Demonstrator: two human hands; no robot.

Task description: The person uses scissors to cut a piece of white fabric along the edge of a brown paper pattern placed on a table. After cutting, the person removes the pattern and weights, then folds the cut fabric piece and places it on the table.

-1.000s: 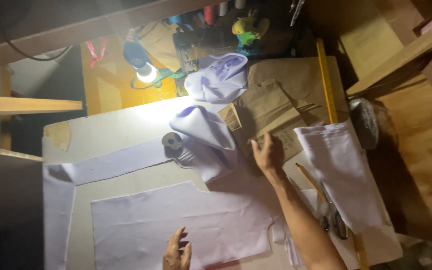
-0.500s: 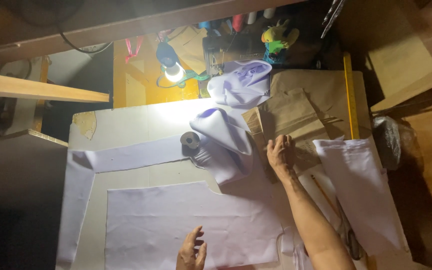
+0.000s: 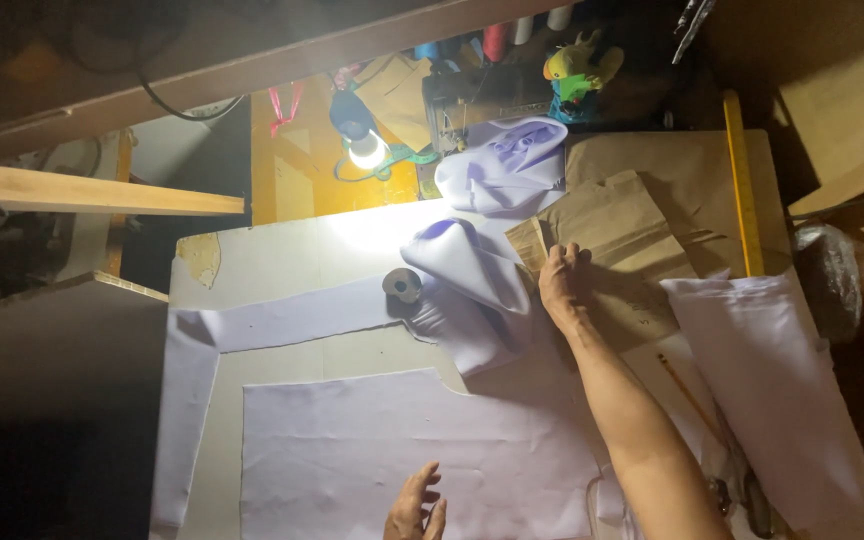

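My right hand (image 3: 560, 285) reaches forward and rests on a stack of brown paper pattern pieces (image 3: 622, 245), fingers at the stack's left edge. My left hand (image 3: 415, 506) hovers with fingers spread over a flat cut piece of pale lilac fabric (image 3: 412, 455) near the bottom of the view. A bunched fold of the same lilac fabric (image 3: 462, 275) lies just left of my right hand, beside a small dark round weight (image 3: 402, 286).
A lit lamp (image 3: 365, 150) shines over the white worktable (image 3: 272, 250). More lilac fabric (image 3: 507, 165) lies by a sewing machine at the back. A yellow ruler (image 3: 740, 190) and a white cloth piece (image 3: 782, 390) lie at the right. A wooden plank (image 3: 82, 190) juts in at left.
The view has shifted so the table sits further right and lower. My right hand has moved forward onto the brown paper stack. My left hand stays over the flat fabric.
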